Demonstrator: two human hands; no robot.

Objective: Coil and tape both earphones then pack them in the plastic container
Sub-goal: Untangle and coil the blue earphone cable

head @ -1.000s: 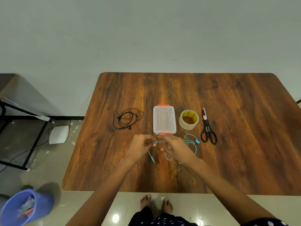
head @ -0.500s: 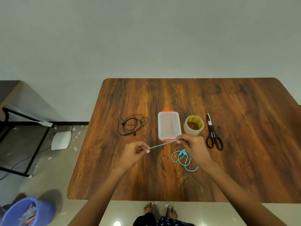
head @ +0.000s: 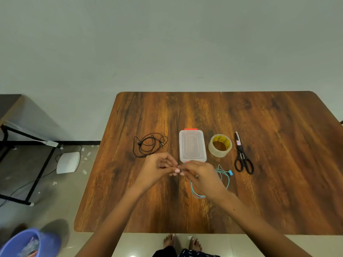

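Two hands meet low over the near middle of the brown wood-grain table (head: pixel 278 145), just in front of the clear rectangular plastic container with orange latches (head: pixel 192 148). Left hand (head: pixel 157 168) and right hand (head: pixel 201 176) both pinch the thin turquoise wired earphone (head: pixel 225 175) at fingertip level, fingers curled round a short stretch of its cord; the exact pinch point is hidden between the fingertips. Rest of that cord trails loose on the table: one loop sags toward the near edge under the right wrist, another strand runs right to a small blue earbud lying near the black-handled scissors (head: pixel 243 157). No single long axis yet; the slack sprawls roughly from the hands rightward and nearward. Judgement: cord is feather-light, limp, springy enough to uncoil itself, and slick, so it wants holding at the plug or earbud end, wound round fingers, with the coil kept pinched until tape goes on. Thin wire at the bud joint looks the fragile spot; not for tugging. Black wired earphone (head: pixel 148 144) lies untouched in a loose tangle left of the container, well apart from the hands. Roll of clear packing tape with a yellow core (head: pixel 220 145) lies flat between container and scissors, whose blades point away toward the wall. Container lid is on, long axis running away from the person. Coiling appears barely begun; taping and packing not yet done.
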